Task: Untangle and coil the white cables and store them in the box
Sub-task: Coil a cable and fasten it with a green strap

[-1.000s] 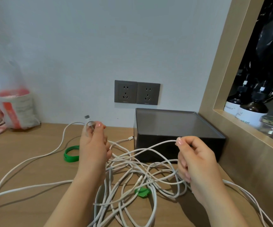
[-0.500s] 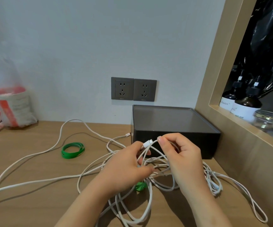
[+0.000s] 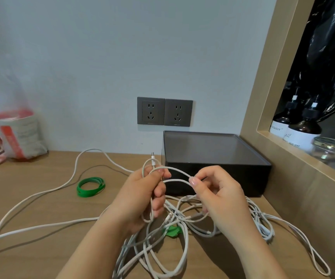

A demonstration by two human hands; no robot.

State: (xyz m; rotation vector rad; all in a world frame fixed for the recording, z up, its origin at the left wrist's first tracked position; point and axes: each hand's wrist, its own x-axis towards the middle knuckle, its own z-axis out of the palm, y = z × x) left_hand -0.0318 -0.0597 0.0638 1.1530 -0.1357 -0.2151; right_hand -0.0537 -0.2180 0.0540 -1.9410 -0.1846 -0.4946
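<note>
Cables point(image 3: 162, 248) lie in the head view as a loose white tangle on the wooden table point(image 3: 31, 248), directly in front of the person and just short of the black box point(image 3: 259, 178). None shows in the box. Long runs trail off to the left edge and to the right.

Left hand point(image 3: 142, 198): the fingers are curled round a small loop of one cable, held above the tangle. The plug point(image 3: 153, 158) at that cable's end stands up above the fist. Judgement: the free end is held on top so that it anchors the coil and cannot slip back into the knot.

Right hand point(image 3: 220, 198): thumb and forefinger pinch the same cable just beside the left hand, with the other fingers loosely curled. Judgement: this hand feeds the next length toward the left one, and the short gap makes for small turns that suit the box.

The strand between the hands arches clear of the heap, so the crossings below can be seen. Coiling looks barely started, and most of the length is knotted.

A green band point(image 3: 90, 186) lies on the table to the left, well apart from the tangle. A green tie point(image 3: 171, 231) sits under the strands. Either probably serves to bind a finished coil. The box stands against the wall below the sockets point(image 3: 164, 111), near the right hand.
</note>
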